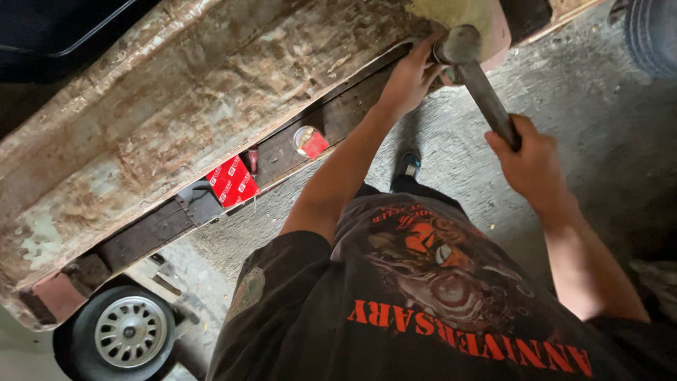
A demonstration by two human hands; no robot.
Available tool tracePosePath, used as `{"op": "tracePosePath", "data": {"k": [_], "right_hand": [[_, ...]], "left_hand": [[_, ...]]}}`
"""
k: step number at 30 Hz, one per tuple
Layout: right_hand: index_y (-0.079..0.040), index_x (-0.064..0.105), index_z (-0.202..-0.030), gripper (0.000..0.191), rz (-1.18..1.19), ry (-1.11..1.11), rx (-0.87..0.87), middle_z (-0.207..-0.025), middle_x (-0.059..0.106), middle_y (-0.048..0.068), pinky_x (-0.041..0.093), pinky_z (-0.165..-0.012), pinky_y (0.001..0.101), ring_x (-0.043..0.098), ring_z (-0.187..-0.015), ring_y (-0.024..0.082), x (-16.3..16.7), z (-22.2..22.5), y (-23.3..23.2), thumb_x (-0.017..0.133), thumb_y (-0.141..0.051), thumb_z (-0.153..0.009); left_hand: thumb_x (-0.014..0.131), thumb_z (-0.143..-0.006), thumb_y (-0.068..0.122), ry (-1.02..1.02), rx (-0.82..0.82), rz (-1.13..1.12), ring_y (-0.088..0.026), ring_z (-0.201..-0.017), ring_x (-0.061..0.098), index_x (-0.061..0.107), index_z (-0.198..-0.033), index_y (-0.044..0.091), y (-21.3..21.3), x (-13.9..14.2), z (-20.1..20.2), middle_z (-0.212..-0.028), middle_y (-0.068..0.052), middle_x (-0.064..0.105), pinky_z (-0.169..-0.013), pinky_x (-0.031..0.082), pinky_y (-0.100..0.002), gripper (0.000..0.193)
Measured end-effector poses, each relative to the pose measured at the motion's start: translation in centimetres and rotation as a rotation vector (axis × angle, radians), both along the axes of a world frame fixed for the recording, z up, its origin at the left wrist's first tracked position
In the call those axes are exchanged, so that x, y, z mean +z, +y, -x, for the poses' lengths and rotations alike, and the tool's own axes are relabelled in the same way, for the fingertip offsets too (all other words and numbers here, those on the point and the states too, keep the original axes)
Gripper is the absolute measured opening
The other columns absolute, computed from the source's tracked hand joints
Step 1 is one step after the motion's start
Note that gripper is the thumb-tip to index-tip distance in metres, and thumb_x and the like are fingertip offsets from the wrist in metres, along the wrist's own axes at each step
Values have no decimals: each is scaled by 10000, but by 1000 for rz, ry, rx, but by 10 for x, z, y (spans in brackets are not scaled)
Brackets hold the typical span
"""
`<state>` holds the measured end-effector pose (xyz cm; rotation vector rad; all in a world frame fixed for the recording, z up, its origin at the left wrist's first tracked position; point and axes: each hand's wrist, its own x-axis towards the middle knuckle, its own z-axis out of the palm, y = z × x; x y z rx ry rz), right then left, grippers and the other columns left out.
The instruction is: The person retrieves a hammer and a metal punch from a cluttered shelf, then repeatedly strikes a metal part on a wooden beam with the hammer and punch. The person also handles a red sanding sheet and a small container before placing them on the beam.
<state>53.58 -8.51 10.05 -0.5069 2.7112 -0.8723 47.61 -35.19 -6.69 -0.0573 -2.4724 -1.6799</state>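
**At the edge of the rusty panel: hammer and steady hand**

At the far end of the rusty body panel (190, 106), we hold a heavy hammer (474, 74) in our right hand (530, 159). The fingers of this hand are clenched around the lower part of the handle, and the round metal head stands high, just beside the panel's lower edge. Our left hand (409, 77) reaches to the same place. Its fingers lie against the edge of the panel next to the hammer head, but we cannot tell if they grip something there or only press on it.

To do this step well, we think the left fingers should stay away from the line of the blow, because they are very near to the head now. Short and controlled strokes seem better than wide swings, since the metal looks thin and rusted and could tear. A firm grip low on the handle gives force, but a grip a little higher would give more exact aim in this tight corner.

Under the panel a dark ledge (282, 152) carries a red box (233, 181) and a small round tin (308, 141). A wheel (127, 331) stands on the concrete floor (585, 92) below, well apart from the hands.
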Motion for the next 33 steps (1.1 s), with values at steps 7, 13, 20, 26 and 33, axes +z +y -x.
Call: {"op": "tracePosePath", "data": {"k": [7, 13, 20, 26, 33], "right_hand": [[-12, 662, -1271, 382, 74, 37, -37, -819, 660, 148, 489, -626, 395, 650, -691, 262, -1, -2, 1, 773, -282, -1025], [-27, 671, -1281, 364, 132, -60, -109, -765, 637, 106, 476, -605, 359, 617, -653, 180, 4, 0, -3, 773, -257, -1018], [-25, 677, -1255, 334, 111, -131, -137, -721, 636, 82, 465, -565, 339, 612, -608, 147, 8, 1, -12, 764, -238, -1013], [-10, 648, -1248, 302, 258, -314, -236, -719, 604, 18, 448, -494, 287, 560, -575, 82, 10, 0, -9, 715, -199, -1022], [23, 639, -1201, 251, 320, -354, -260, -718, 578, 10, 431, -504, 278, 532, -575, 65, 19, -6, -2, 688, -173, -1052]], "left_hand": [[707, -1013, 193, -4, 6, -114, -333, -1228, 710, 424, -1515, 87, 5, 0, 3, -1397, -193, 651, -1030, 631, -420, 585], [707, -1028, 173, 103, -16, -132, -329, -1283, 684, 443, -1507, 75, -8, 11, 7, -1424, -187, 632, -1105, 597, -433, 556], [736, -1002, 151, 69, -11, -218, -305, -1267, 694, 427, -1498, 49, -3, 9, -1, -1356, -186, 660, -1110, 588, -427, 593], [694, -1027, 165, 28, -91, -268, -269, -1226, 743, 438, -1521, 79, 5, 14, -8, -1344, -151, 705, -1169, 536, -414, 563], [757, -985, 175, -13, -41, -158, -297, -1269, 685, 493, -1469, 92, 10, 26, -10, -1383, -170, 655, -1089, 589, -415, 558]]}}
